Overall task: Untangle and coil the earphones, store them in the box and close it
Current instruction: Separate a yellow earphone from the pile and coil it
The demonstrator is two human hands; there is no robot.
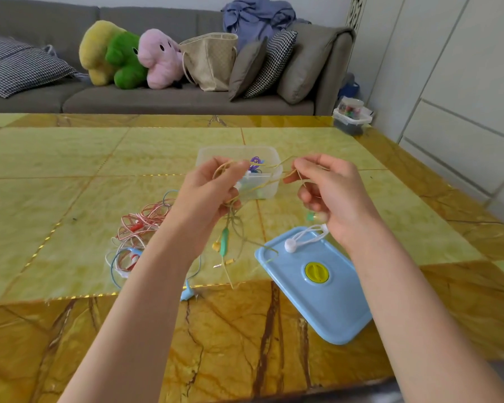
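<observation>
Yellow earphones point(235, 225), stretched between both hands above the counter point(70, 175), slack hanging toward the blue lid point(317, 286). Left hand point(213, 187) pinching a small loop, fingers point(239, 167) curled round the cord; right hand point(329, 193) likewise clamped on the other end. Clear box point(216, 155) open just behind the hands, purple cord point(256, 162) already inside. Red-and-white tangle point(143, 222) and blue earphones point(122, 263) lying unsorted at left.

Risks, as a guess: pulling too hard tightening a knot; dangling plug and earbuds snagging the pile below; loop slipping and uncoiling.
</observation>
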